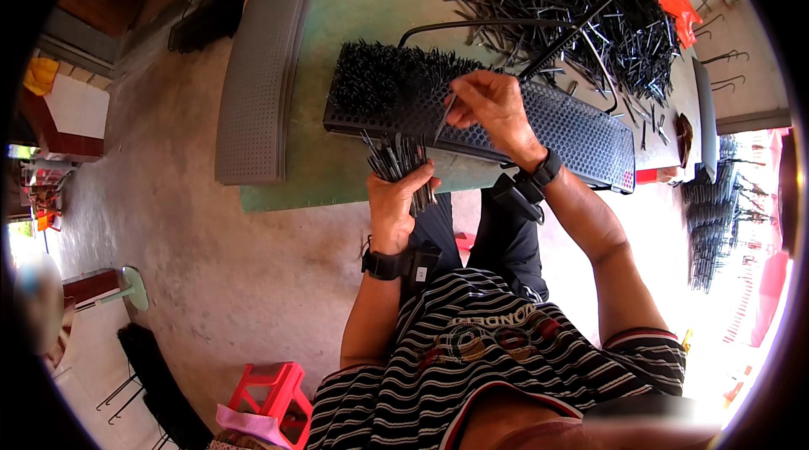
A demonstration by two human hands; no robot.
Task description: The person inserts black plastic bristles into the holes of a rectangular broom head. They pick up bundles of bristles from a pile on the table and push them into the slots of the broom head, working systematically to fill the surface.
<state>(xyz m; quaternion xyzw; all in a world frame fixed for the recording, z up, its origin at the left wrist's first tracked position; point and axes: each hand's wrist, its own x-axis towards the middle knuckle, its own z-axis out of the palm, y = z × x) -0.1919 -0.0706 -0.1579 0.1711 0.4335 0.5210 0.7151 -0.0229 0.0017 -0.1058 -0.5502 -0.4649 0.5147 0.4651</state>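
Observation:
My left hand [393,206] is closed around a bundle of thin black strips [394,159], their ends fanning out above my fingers near the table's front edge. My right hand [499,109] pinches a slim strip [443,120] that points down over a long black perforated panel [569,131]. Dense black tufts [371,79] stand upright across the panel's left part, thinning out near my right fingers. Rows of bare round holes show on its right part. Whether the strip's tip touches a hole is hard to tell.
Loose black strips lie in a big pile [573,16] at the back right of the green table [354,176]. A bent black metal bar [489,24] runs behind the panel. Stacked grey perforated sheets [261,88] lie at left. A pink stool [274,391] stands behind me on the left.

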